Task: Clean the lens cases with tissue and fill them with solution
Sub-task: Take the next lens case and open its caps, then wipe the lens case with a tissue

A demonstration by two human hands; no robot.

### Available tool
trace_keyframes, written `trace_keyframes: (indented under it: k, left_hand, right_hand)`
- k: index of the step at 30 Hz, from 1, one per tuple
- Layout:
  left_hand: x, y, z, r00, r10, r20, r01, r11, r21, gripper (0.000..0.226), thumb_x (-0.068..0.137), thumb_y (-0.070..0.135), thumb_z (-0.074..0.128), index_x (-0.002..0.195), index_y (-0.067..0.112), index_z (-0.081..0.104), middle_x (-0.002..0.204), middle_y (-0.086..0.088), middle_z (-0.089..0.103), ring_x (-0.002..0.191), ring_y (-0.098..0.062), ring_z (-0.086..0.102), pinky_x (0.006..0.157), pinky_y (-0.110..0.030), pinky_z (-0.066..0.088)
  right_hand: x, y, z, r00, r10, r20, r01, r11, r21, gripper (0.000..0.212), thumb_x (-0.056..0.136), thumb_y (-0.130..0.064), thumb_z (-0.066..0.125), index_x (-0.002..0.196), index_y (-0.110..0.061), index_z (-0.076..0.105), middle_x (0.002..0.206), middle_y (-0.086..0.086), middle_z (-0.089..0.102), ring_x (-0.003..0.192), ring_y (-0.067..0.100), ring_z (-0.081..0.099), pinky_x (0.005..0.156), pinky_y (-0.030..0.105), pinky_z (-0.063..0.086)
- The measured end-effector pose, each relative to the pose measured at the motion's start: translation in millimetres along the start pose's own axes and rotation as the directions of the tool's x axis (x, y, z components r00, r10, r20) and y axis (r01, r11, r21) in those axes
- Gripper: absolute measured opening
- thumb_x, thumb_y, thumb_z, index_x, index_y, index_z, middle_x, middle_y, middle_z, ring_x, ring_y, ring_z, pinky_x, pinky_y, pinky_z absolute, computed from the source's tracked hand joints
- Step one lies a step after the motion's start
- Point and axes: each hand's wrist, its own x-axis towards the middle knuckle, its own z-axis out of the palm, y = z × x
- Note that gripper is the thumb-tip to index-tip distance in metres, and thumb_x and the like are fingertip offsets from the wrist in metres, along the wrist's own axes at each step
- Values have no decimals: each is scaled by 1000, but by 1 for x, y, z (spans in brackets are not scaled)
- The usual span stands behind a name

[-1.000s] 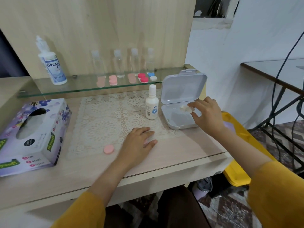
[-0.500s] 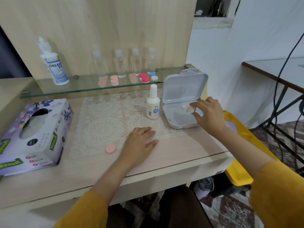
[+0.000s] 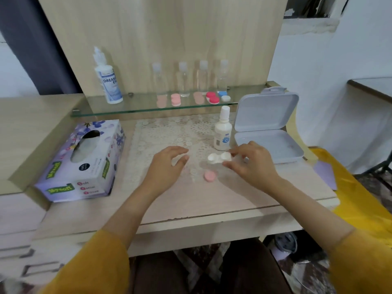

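A lace mat point(image 3: 169, 132) covers the middle of my wooden desk point(image 3: 212, 200), under a glass shelf point(image 3: 137, 108) along the back panel. At the mat's right edge stands a pale plastic box point(image 3: 282, 145), lid raised. A yellow bin point(image 3: 360, 198) sits beside the desk on my right.

Pale wooden desk point(image 3: 233, 200) with glass shelf point(image 3: 137, 107), white wall point(image 3: 318, 60) at right

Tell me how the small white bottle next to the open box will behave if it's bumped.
The small white bottle stands upright, tall and narrow on the lace mat, so it would probably tip easily. Its round body would likely roll once down. It looks like plastic, so probably light, not fragile.
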Motion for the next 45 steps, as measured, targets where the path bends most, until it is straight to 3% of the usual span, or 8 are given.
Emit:
trace_keyframes:
  k: [5,14,21,24,28,32,38,45]
  left_hand:
    - [-17,-39,-20,987,-157,25,153,980,129,32,95,20,46,123,9,57,137,-9,48,128,-21,41,110,-27,24]
    - [-36,-65,-23,994,-109,15,97,932,348,40,96,26,44,133,14,47,144,-2,40,132,-16,30,107,-19,16]
    - [-26,-53,-35,975,-193,114,160,955,249,42,95,25,47,135,13,44,146,-4,35,135,-18,28,108,-20,15]
    - [-15,-39,-55,988,-148,53,133,968,214,35,94,24,49,126,12,54,137,-4,48,126,-16,42,102,-19,24]
    - [-2,-33,-93,972,-152,-176,183,967,177,22,92,20,54,104,9,69,97,-2,67,80,-9,54,68,-11,36]
    - [9,-54,-127,946,-210,-247,280,914,293,19,90,14,53,89,9,70,82,-1,63,77,-14,55,71,-23,40]
    - [23,-103,-162,922,-388,-21,296,668,682,18,84,14,56,99,18,65,111,-6,64,97,-24,57,84,-34,47]
    - [33,-116,-166,948,-299,105,115,634,765,38,84,12,56,122,21,57,117,-4,62,103,-23,54,81,-28,42]
  right_hand:
    - [-3,-32,39,972,111,208,-146,976,160,34,73,-48,65,102,-30,70,101,-6,68,93,11,52,76,24,35]
    - [-5,-55,52,979,-5,202,-22,991,133,26,72,-32,76,95,-20,73,89,0,71,95,25,57,88,40,42]
    - [-6,-44,53,944,-16,329,17,1000,0,61,75,-50,68,122,-12,59,132,1,53,123,19,44,106,29,28]
    - [-8,-42,51,929,-29,369,44,999,-32,63,78,-51,64,127,-13,54,139,1,46,128,18,37,108,27,23]
    - [-7,-43,51,918,-35,394,61,997,-53,68,78,-57,59,129,-13,52,142,2,43,130,21,35,109,28,20]
    - [-7,-42,51,913,-40,405,70,996,-61,70,77,-59,55,129,-12,53,141,3,44,130,23,36,109,29,21]
    - [-6,-39,56,921,-34,389,62,996,-59,93,63,-75,27,126,-13,56,139,2,47,128,23,40,109,32,24]
    - [-7,-38,58,932,-38,359,61,997,-53,88,65,-73,37,126,-12,56,138,1,48,127,23,40,108,31,25]
